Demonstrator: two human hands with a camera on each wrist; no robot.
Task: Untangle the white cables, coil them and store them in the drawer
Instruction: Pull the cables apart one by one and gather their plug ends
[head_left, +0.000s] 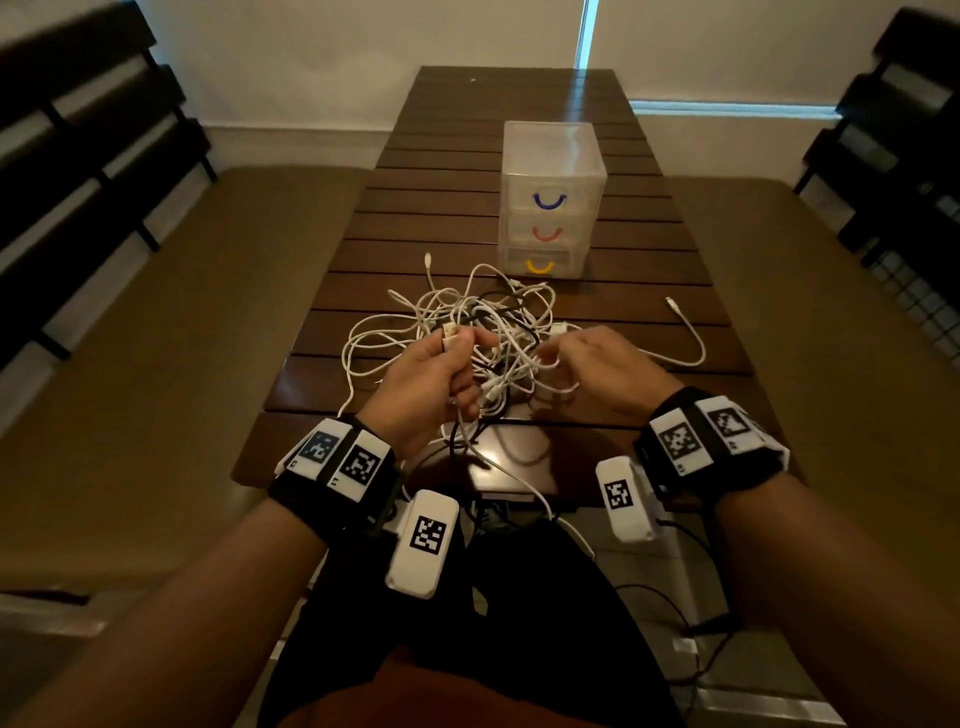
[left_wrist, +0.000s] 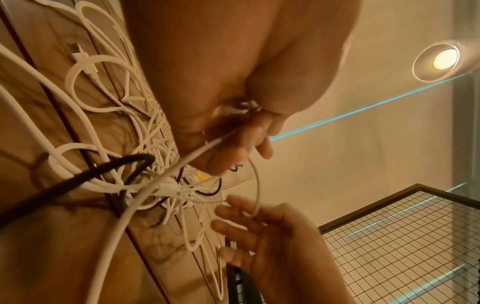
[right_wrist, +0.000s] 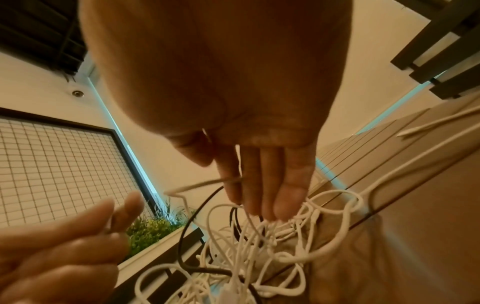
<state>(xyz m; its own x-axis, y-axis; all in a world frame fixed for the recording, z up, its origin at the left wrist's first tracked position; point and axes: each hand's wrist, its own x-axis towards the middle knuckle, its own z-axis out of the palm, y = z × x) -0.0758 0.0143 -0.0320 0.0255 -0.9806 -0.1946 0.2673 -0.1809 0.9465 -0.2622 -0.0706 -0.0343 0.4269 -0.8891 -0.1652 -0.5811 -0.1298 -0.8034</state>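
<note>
On the slatted wooden desk, just before its near edge: white cables in a loose tangle, with black strands threaded through. Left hand raised above the heap, fingers curled and clamped on a white plug and its lead. Right hand just beside, fingers fairly straight and close together, a thin white strand caught between two of them.

From the right wrist: that strand crossing the index finger, fingertips dipping into the loops. From the left wrist: a white lead running taut out of the closed grip; also a ceiling lamp and a wire-grid panel.

Beyond the tangle, well apart from both hands: a clear drawer unit, three drawers shut, handles blue, red, yellow. Tan cushioned benches either side, pale walls.
</note>
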